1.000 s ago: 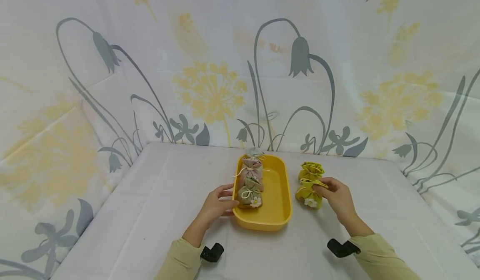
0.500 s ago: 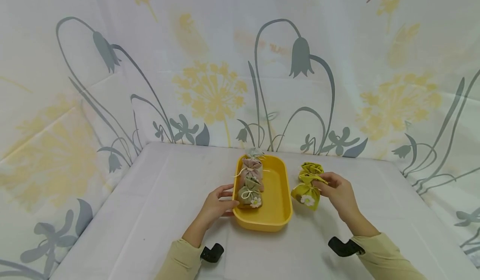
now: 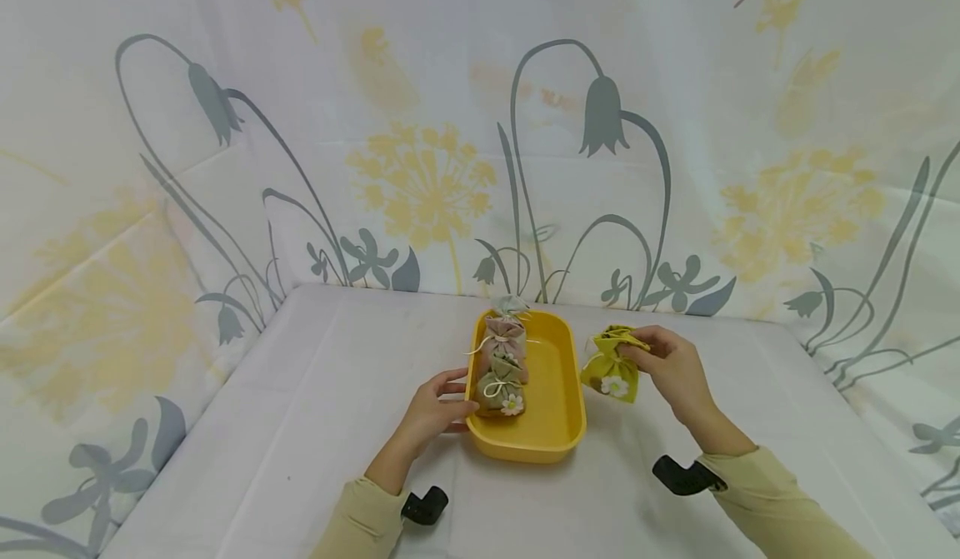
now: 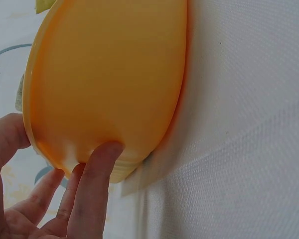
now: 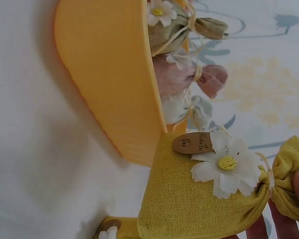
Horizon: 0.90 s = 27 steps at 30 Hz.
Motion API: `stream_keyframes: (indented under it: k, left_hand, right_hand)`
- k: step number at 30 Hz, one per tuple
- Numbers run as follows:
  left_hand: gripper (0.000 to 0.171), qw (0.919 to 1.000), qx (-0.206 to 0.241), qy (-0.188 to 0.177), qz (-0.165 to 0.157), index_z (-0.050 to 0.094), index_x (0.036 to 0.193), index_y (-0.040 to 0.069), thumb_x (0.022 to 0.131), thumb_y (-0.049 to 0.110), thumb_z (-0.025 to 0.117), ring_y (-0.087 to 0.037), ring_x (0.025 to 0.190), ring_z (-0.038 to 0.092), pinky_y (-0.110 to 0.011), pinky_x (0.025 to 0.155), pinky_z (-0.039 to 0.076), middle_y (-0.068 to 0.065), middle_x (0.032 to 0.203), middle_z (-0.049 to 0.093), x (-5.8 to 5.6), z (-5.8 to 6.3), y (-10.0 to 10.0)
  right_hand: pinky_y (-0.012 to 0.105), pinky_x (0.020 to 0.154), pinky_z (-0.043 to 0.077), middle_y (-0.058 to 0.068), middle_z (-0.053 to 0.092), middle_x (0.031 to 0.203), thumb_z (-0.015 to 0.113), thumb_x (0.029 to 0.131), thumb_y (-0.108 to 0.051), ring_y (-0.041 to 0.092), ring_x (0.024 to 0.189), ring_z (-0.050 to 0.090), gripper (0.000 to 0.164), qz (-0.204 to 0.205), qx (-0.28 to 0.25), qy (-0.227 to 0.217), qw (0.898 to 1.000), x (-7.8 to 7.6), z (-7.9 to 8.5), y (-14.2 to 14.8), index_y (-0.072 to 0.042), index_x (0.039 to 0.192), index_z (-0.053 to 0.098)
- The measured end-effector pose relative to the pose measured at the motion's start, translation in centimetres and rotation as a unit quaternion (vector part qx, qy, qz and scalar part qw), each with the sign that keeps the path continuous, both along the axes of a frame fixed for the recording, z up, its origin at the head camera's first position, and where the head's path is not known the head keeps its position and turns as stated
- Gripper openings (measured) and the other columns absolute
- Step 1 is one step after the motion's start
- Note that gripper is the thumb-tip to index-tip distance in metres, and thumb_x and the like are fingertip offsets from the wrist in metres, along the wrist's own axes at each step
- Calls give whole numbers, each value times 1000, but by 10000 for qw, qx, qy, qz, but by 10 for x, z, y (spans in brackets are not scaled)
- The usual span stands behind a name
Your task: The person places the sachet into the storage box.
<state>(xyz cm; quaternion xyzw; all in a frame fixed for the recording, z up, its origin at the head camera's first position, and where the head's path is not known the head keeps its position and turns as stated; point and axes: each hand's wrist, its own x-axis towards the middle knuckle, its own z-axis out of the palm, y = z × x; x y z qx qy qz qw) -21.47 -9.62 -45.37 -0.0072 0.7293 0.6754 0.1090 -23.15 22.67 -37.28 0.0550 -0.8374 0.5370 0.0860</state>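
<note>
My right hand (image 3: 677,369) pinches the gathered neck of a mustard-yellow drawstring pouch (image 3: 611,376), held up beside the yellow plastic tub (image 3: 551,452). In the right wrist view, the pouch carries a white fabric flower and an oval brown tag. My left hand (image 3: 431,409) holds the tub's left side, thumb at the rim and fingers against the outer wall. Along the left inside of the tub stand an olive-green pouch (image 3: 495,392), a pink pouch (image 3: 504,338) and a pale pouch (image 5: 175,109) in a row.
A second mustard-yellow pouch (image 5: 108,233) lies on the white-covered table (image 3: 300,426), mostly hidden behind the held one in the head view. A floral-printed cloth (image 3: 450,126) rises at the table's back edge. The tub's right half shows bare floor.
My right hand has lifted the front mustard-yellow pouch up and slightly away from me, so it now overlaps the rear one. My left hand and the tub have stayed put.
</note>
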Motion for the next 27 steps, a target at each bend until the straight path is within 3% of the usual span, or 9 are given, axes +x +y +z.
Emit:
stream_keyframes:
  k: [9, 17, 27]
  left_hand:
    - [60, 10000, 26, 5, 8, 45, 136, 5, 81, 9, 70, -29, 97, 61, -40, 67, 57, -19, 120, 51, 0, 0, -1]
    - [61, 10000, 54, -38, -10, 44, 136, 5, 81, 8, 70, -30, 98, 61, -40, 68, 57, -18, 120, 51, 0, 0, -1]
    - [56, 10000, -9, -37, -48, 44, 134, -1, 83, 3, 65, -32, 97, 61, -43, 73, 55, -22, 119, 51, 17, 32, 2]
  right_hand:
    - [23, 69, 55, 4, 64, 95, 67, 86, -13, 5, 78, 61, 32, 222, -326, 100, 9992, -15, 7, -10, 9, 108, 59]
    - [25, 71, 55, 11, 62, 104, 66, 87, -14, 6, 80, 61, 33, 507, -494, -133, 9974, -27, 9, -25, 9, 110, 57]
    - [29, 75, 55, 23, 59, 110, 63, 89, -11, 12, 86, 63, 30, 820, -512, -158, 9952, -42, 8, -42, 10, 110, 56]
